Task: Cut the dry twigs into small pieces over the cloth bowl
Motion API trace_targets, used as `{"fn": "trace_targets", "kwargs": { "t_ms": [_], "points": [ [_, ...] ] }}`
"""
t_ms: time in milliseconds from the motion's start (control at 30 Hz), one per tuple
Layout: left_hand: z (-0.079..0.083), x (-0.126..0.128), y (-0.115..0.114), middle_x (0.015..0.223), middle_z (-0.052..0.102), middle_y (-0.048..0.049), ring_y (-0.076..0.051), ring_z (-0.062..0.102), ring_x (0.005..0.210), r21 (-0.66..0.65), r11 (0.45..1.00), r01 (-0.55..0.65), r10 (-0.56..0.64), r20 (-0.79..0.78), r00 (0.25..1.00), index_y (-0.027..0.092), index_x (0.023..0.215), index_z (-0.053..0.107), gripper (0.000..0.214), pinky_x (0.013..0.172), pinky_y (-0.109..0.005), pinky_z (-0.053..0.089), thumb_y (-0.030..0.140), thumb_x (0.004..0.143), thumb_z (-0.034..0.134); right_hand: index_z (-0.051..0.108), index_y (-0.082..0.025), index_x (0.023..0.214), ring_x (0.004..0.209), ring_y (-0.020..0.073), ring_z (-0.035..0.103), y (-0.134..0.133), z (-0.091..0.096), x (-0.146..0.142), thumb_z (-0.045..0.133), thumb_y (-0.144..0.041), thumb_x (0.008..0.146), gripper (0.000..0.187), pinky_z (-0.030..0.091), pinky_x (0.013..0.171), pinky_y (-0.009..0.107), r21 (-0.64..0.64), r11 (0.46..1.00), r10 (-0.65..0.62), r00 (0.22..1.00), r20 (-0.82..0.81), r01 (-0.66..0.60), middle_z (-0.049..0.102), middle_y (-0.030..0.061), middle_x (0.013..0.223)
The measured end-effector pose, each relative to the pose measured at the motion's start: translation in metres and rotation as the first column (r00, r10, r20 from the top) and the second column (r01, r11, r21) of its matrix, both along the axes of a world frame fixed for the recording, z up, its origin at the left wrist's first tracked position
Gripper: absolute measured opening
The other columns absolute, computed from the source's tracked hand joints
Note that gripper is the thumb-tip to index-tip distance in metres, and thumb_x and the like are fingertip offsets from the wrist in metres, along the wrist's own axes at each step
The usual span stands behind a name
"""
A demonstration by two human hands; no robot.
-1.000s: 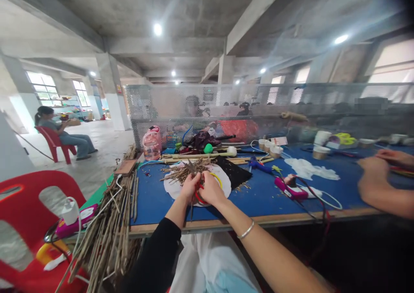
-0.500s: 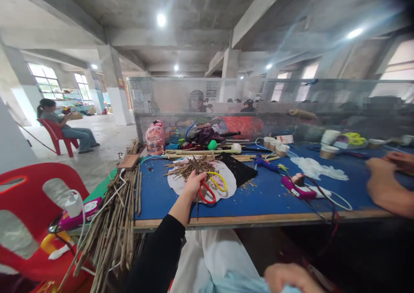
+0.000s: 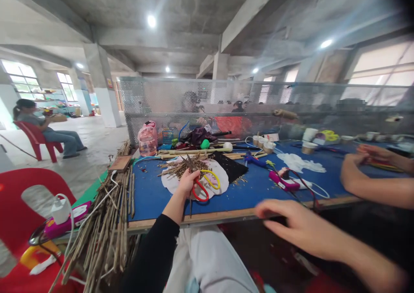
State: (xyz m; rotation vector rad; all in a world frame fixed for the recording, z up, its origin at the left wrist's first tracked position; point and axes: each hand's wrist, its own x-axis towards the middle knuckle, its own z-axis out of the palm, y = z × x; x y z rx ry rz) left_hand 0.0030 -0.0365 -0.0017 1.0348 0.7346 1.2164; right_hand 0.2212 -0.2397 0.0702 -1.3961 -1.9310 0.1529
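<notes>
My left hand (image 3: pixel 186 184) is closed around the middle of a pair of scissors (image 3: pixel 205 171) with one red and one yellow handle loop. Their blades stand spread, pointing away from me. A thin dark stick also sticks out below that hand. Beneath lies a heap of short cut twigs (image 3: pixel 174 168) on a white round cloth (image 3: pixel 223 185). My right hand (image 3: pixel 287 217), slightly blurred, hovers by the table's front edge at right, thumb and fingers apart, holding nothing.
Long sticks (image 3: pixel 106 237) lean over the table's left end beside a red chair (image 3: pixel 19 198). A black cloth (image 3: pixel 231 168), a purple power strip (image 3: pixel 281 182), a blue glue gun (image 3: pixel 255 160) and paper cups (image 3: pixel 308 146) are on the blue table. A co-worker's arms (image 3: pixel 371 176) rest at right.
My right hand has risen from my lap, away from light blue cloth, toward the table edge. My left hand keeps the scissors. The view has turned slightly right.
</notes>
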Motion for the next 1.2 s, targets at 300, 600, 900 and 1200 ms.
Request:
{"fn": "trace_targets", "kwargs": {
  "t_ms": [300,600,900,1200],
  "points": [
    [-0.004,0.001,0.007,0.056,0.053,0.0033,-0.006,0.046,0.043,-0.003,0.997,-0.078,0.078,0.128,0.989,0.018,0.076,0.051,0.023,0.042,-0.017,0.034,0.025,0.064,0.069,0.041,-0.012,0.127,0.110,0.0262,0.050,0.175,-0.068,-0.105,0.055,-0.018,0.067,0.062,0.040,0.092,0.038,-0.036,0.997,0.073,0.995,0.066,-0.071,0.054,0.0164,0.120],
    [0.023,0.000,0.028,0.054,0.040,0.0053,0.000,0.024,0.033,-0.269,0.963,-0.031,0.121,0.324,0.938,0.015,0.072,0.047,0.013,0.028,-0.010,0.010,0.026,0.076,0.052,0.052,-0.017,0.107,0.079,0.0183,0.062,0.229,-0.069,-0.074,0.058,-0.031,0.070,0.040,0.047,0.072,0.030,-0.061,0.997,0.017,0.885,-0.465,-0.051,0.066,0.0077,0.092],
    [-0.001,-0.001,0.010,0.060,0.052,0.0027,-0.003,0.045,0.042,-0.130,0.992,-0.004,0.036,0.242,0.970,0.014,0.085,0.058,0.022,0.037,-0.012,0.037,0.030,0.072,0.066,0.053,-0.022,0.107,0.075,0.0172,0.062,0.214,-0.082,-0.076,0.063,-0.043,0.068,0.045,0.046,0.067,0.028,-0.132,0.982,0.088,0.950,-0.300,-0.133,0.066,0.0035,0.088],
    [-0.008,0.008,0.015,0.058,0.059,0.0008,-0.006,0.052,0.043,-0.028,0.999,-0.040,0.044,0.146,0.988,0.013,0.080,0.058,0.033,0.041,-0.016,0.037,0.034,0.061,0.074,0.052,-0.020,0.114,0.091,0.0191,0.058,0.220,-0.085,-0.072,0.063,-0.040,0.070,0.050,0.044,0.082,0.033,-0.093,0.988,0.097,0.968,-0.232,-0.122,0.061,0.0072,0.105]
  ]
}}
